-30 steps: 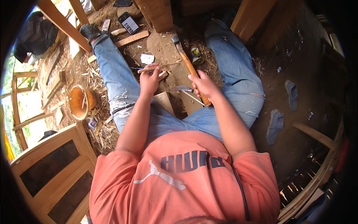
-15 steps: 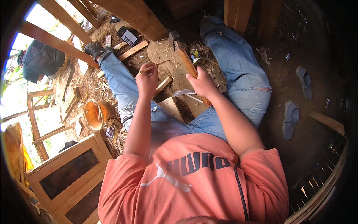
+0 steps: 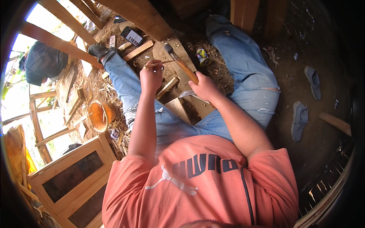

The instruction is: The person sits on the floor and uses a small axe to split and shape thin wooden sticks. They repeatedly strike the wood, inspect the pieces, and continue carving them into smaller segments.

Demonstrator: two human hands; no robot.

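Note:
My left hand (image 3: 151,78) is closed around a thin wooden stick (image 3: 165,62), whose tip points right over a flat plank (image 3: 181,74) between my legs. My right hand (image 3: 204,87) grips the wooden handle of a hammer (image 3: 184,68). The dark hammer head (image 3: 168,48) is just beyond the stick's tip, above the plank; whether it touches anything I cannot tell. Partly hidden by my right hand, a pale curved strip (image 3: 188,93) lies beneath it. A short wood offcut (image 3: 167,87) rests between my hands.
Upright timbers (image 3: 138,15) stand ahead. A phone (image 3: 132,36), a crumpled packet (image 3: 202,57) and wood shavings lie on the ground. An orange bucket (image 3: 101,116) and a panelled wooden frame (image 3: 72,174) are at left, slip-on shoes (image 3: 299,121) at right. Another person (image 3: 45,62) bends at far left.
The hammer head has come left and nearer to me, closer to the stick's tip. Less of the handle shows below my right hand. My left hand keeps its hold on the stick.

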